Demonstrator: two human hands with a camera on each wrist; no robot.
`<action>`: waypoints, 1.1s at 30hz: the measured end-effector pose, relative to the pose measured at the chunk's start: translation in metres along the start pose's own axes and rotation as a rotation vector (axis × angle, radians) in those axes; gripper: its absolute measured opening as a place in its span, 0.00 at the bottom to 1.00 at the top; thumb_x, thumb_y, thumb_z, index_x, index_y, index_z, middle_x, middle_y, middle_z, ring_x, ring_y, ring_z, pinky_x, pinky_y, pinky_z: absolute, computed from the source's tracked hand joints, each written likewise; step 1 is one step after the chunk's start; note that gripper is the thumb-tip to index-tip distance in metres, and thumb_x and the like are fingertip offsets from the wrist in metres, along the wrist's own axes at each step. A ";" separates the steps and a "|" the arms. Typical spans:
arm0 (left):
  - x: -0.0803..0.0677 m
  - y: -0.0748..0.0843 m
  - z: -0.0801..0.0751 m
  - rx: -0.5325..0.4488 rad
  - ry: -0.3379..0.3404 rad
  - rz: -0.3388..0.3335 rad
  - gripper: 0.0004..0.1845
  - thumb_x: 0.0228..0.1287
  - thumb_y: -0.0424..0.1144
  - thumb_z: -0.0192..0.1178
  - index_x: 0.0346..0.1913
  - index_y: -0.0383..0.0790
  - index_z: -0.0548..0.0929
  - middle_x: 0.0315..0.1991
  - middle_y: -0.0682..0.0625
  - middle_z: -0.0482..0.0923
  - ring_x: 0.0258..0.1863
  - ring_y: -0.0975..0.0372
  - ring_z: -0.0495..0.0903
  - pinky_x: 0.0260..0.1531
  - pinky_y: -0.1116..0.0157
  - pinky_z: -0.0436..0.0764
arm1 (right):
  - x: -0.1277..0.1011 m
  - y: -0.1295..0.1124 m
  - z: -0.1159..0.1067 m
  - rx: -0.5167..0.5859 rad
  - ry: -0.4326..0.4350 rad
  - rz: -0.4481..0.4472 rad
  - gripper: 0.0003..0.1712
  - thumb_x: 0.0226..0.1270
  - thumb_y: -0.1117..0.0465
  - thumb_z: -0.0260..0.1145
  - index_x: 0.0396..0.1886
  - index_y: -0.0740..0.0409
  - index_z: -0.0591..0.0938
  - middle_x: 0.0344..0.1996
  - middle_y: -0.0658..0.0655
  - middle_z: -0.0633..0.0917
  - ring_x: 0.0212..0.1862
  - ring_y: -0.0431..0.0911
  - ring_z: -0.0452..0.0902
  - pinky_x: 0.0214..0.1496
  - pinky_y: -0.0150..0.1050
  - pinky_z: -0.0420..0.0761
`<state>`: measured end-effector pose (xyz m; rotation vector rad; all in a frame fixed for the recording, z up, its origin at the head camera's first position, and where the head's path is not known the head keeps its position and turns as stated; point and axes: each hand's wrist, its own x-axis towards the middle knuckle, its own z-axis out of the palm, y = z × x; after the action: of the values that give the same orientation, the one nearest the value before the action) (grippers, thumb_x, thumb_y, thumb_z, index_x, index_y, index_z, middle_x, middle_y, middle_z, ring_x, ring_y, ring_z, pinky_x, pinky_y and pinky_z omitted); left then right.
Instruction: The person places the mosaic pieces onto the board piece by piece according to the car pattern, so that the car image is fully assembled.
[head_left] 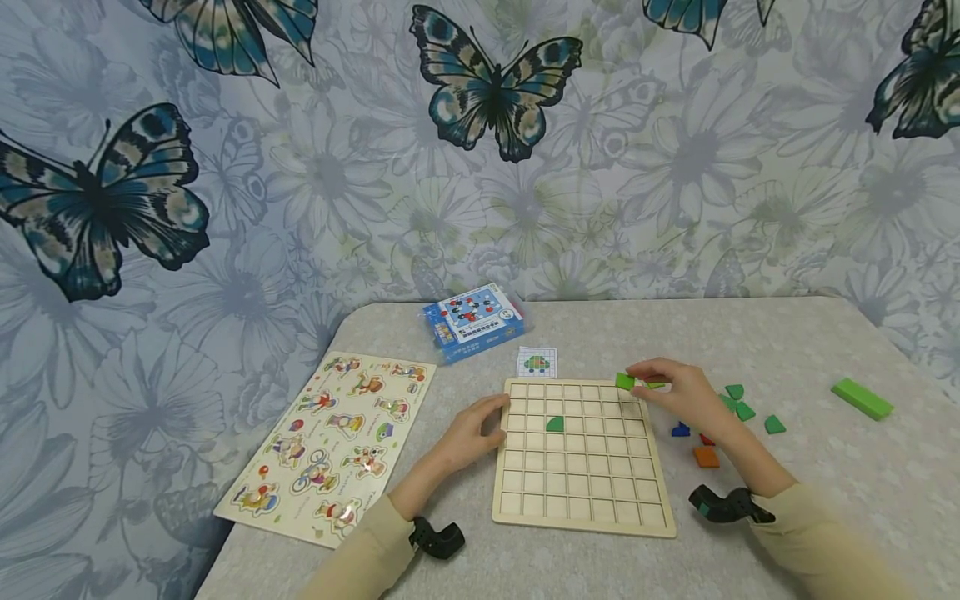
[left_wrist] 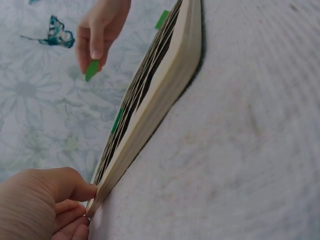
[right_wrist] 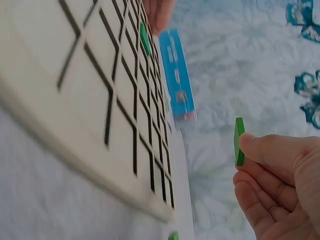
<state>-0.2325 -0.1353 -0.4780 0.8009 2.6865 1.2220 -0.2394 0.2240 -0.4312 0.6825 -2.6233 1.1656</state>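
A wooden grid board [head_left: 585, 508] lies on the table in front of me. One green quarter-round piece [head_left: 555, 424] sits in a cell of its second row. My left hand [head_left: 480, 429] rests against the board's left edge [left_wrist: 150, 125], fingers curled at the rim. My right hand [head_left: 675, 396] hovers over the board's far right corner and pinches a small green tile [head_left: 626, 382] between thumb and fingertips. The right wrist view shows that green tile [right_wrist: 239, 141] edge-on above the board [right_wrist: 75, 100].
Loose green, blue, red and orange pieces [head_left: 738, 408] lie right of the board, and a long green block [head_left: 861, 397] further right. A pattern card [head_left: 537, 362] and a blue box [head_left: 472, 322] lie behind the board. A picture puzzle board [head_left: 330, 442] lies at left.
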 end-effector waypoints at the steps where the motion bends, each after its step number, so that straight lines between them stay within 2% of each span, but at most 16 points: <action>1: 0.000 0.000 0.000 0.001 0.001 0.006 0.30 0.62 0.32 0.58 0.67 0.32 0.66 0.66 0.41 0.64 0.66 0.50 0.61 0.63 0.53 0.63 | 0.000 -0.004 0.003 0.007 -0.012 0.005 0.19 0.61 0.60 0.69 0.51 0.60 0.82 0.46 0.58 0.83 0.47 0.56 0.78 0.46 0.54 0.79; 11: 0.001 -0.001 0.001 -0.003 0.004 0.007 0.31 0.61 0.32 0.58 0.68 0.32 0.65 0.66 0.41 0.64 0.66 0.51 0.61 0.63 0.54 0.63 | 0.003 -0.033 0.035 0.211 -0.115 -0.029 0.18 0.59 0.62 0.69 0.49 0.65 0.82 0.45 0.58 0.84 0.46 0.52 0.80 0.48 0.44 0.80; 20: 0.000 -0.001 0.001 -0.012 0.000 0.000 0.31 0.61 0.31 0.58 0.68 0.32 0.65 0.66 0.41 0.64 0.67 0.51 0.61 0.64 0.55 0.62 | 0.004 -0.029 0.057 0.254 -0.129 -0.019 0.18 0.58 0.62 0.70 0.48 0.63 0.83 0.44 0.56 0.84 0.45 0.52 0.80 0.47 0.39 0.80; 26: 0.000 -0.003 0.002 -0.016 0.003 0.007 0.31 0.60 0.31 0.58 0.67 0.31 0.65 0.66 0.41 0.64 0.66 0.51 0.61 0.63 0.54 0.63 | 0.000 -0.020 0.070 0.243 -0.129 0.064 0.17 0.58 0.60 0.70 0.48 0.60 0.83 0.44 0.53 0.84 0.45 0.46 0.80 0.47 0.36 0.79; 33: 0.000 -0.003 0.001 -0.015 0.008 0.004 0.31 0.61 0.31 0.58 0.68 0.32 0.65 0.66 0.42 0.64 0.66 0.51 0.61 0.63 0.54 0.63 | -0.004 -0.016 0.076 0.176 -0.123 0.033 0.16 0.59 0.62 0.70 0.48 0.58 0.83 0.41 0.49 0.84 0.43 0.43 0.80 0.46 0.38 0.80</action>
<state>-0.2340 -0.1360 -0.4814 0.8022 2.6796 1.2471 -0.2274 0.1594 -0.4732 0.7682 -2.6627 1.4210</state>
